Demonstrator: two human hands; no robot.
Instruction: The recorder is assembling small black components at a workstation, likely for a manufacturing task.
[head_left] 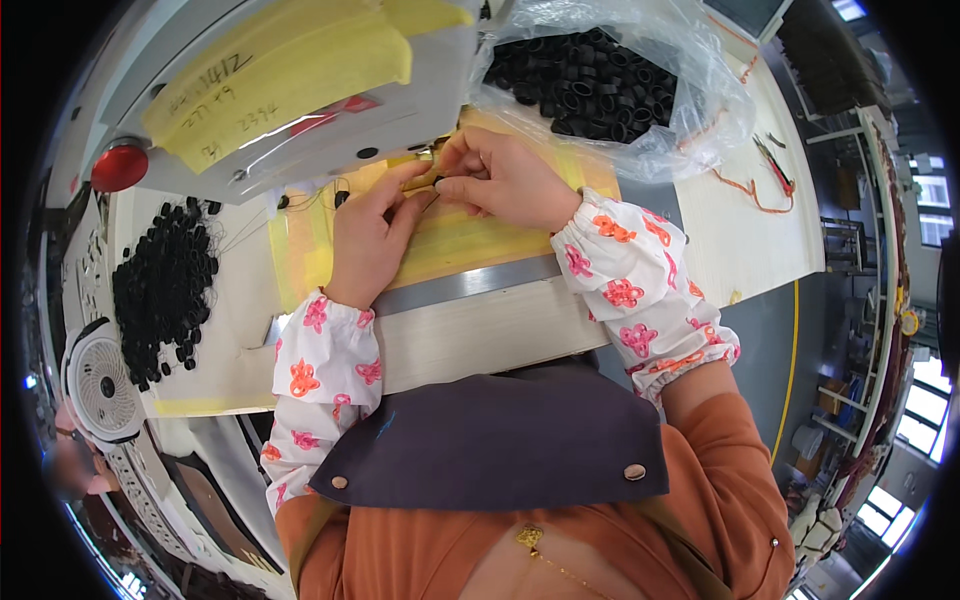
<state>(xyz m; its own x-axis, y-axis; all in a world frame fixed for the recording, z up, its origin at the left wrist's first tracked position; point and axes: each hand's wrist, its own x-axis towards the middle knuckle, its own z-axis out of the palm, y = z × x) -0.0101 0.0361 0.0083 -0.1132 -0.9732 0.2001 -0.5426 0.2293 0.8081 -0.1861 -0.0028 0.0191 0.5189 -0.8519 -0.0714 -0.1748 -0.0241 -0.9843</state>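
Beneath the head of a white sewing machine (432,95), my two hands meet over a work surface covered in yellow tape (460,235). My left hand (372,240) comes in from the left, its thumb and forefinger closed around a small dark piece (437,181). My right hand (510,180) pinches at the same spot from the other side, fingers curled. Most of the piece is hidden by the fingertips. Just left of my left hand, a small black loop (341,192) lies on the tape with thin threads by it.
A clear plastic bag (715,95) full of black rings (610,90) stands at the back right. Black pieces joined by threads are heaped (165,290) at left, beside a white fan (105,380). Red-handled cutters (778,168) and orange cord (755,193) lie at far right.
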